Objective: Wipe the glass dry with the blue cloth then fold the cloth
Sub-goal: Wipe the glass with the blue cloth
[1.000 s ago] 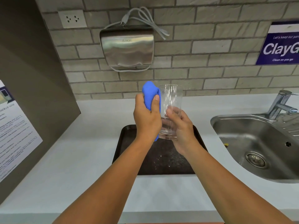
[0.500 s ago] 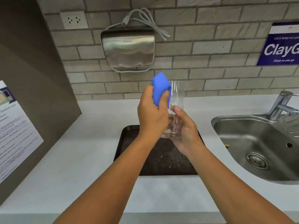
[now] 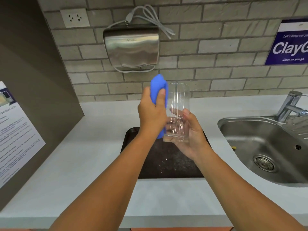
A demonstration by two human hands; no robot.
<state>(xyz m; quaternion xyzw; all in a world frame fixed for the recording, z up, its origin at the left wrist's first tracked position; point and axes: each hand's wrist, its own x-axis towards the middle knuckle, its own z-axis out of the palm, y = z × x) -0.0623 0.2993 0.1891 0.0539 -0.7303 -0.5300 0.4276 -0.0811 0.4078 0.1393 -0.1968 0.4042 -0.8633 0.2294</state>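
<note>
A clear, upright drinking glass [image 3: 178, 99] is held above the counter by my right hand [image 3: 191, 135], which grips its lower part and base. My left hand [image 3: 152, 112] is closed around a bunched blue cloth [image 3: 157, 87] and presses it against the glass's left outer side. The cloth sticks up above my fingers, and a small end shows below my palm. Most of the cloth is hidden inside the fist.
A dark tray [image 3: 170, 160] lies on the white counter [image 3: 83, 155] under my hands. A steel sink [image 3: 266, 147] with a tap [image 3: 290, 105] is at the right. A hand dryer [image 3: 131, 47] hangs on the brick wall; a dark panel with a notice [image 3: 15, 130] stands left.
My left hand with the cloth has slid back to the left, off the front of the glass, so the glass shows fully again. My right hand keeps hold of the glass.
</note>
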